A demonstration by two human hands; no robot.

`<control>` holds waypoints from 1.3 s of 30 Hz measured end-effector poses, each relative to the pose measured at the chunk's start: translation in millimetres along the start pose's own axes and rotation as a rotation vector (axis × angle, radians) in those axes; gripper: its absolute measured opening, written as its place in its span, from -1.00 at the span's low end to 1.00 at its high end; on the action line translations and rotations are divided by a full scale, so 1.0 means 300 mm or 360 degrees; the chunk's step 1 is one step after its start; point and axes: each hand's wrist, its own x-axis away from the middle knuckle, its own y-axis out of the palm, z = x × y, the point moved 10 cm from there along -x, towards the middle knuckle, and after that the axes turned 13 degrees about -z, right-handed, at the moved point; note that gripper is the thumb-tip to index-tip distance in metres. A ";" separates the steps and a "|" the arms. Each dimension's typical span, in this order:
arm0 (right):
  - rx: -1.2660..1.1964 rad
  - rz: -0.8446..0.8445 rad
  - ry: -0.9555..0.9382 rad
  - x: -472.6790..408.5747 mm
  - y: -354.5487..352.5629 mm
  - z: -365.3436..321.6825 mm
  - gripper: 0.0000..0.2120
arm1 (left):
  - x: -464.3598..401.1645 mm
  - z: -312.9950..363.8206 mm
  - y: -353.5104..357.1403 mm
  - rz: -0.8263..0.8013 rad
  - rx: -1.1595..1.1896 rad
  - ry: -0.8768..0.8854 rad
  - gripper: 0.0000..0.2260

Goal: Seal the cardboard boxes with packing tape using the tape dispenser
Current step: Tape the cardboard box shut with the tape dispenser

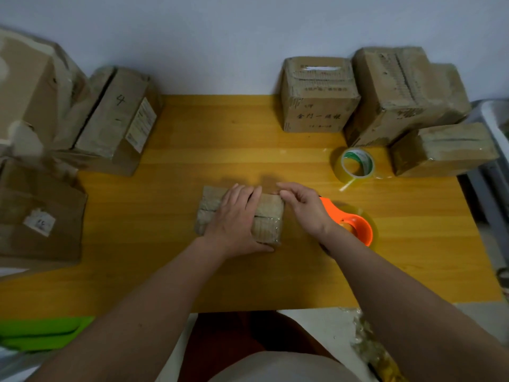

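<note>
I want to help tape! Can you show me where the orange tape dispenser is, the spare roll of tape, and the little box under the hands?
tape dispenser (358, 226), head view, on its orange body.
roll of tape (339, 168), head view, on its left outer side.
little box (268, 208), head view, on its top between the hands.

Just one head cam, wide-angle, looking forward and down over the yellow table (192, 133) toward the wall (220, 37), pretty close in. Edges look a bit warped, maybe lens distortion.
</note>
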 end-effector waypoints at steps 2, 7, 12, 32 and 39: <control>-0.0188 -0.0029 0.0114 -0.013 0.008 0.031 -0.75 | -0.001 -0.003 0.002 0.0010 -0.0051 -0.0014 0.20; -0.0258 -0.0181 0.0505 -0.016 0.014 0.100 -0.55 | -0.026 0.020 0.001 -0.0038 -0.0239 0.0089 0.26; -0.0356 0.0527 0.0142 0.074 -0.145 0.108 -0.62 | -0.055 0.043 -0.004 -0.0069 -0.0220 0.0184 0.14; -0.1019 0.0036 0.0230 -0.101 0.109 0.120 -0.59 | -0.087 0.027 -0.018 0.0242 0.0020 -0.0059 0.09; -0.0551 0.0254 0.0236 -0.032 -0.081 0.126 -0.47 | -0.044 -0.073 -0.038 0.0275 0.0299 -0.0647 0.06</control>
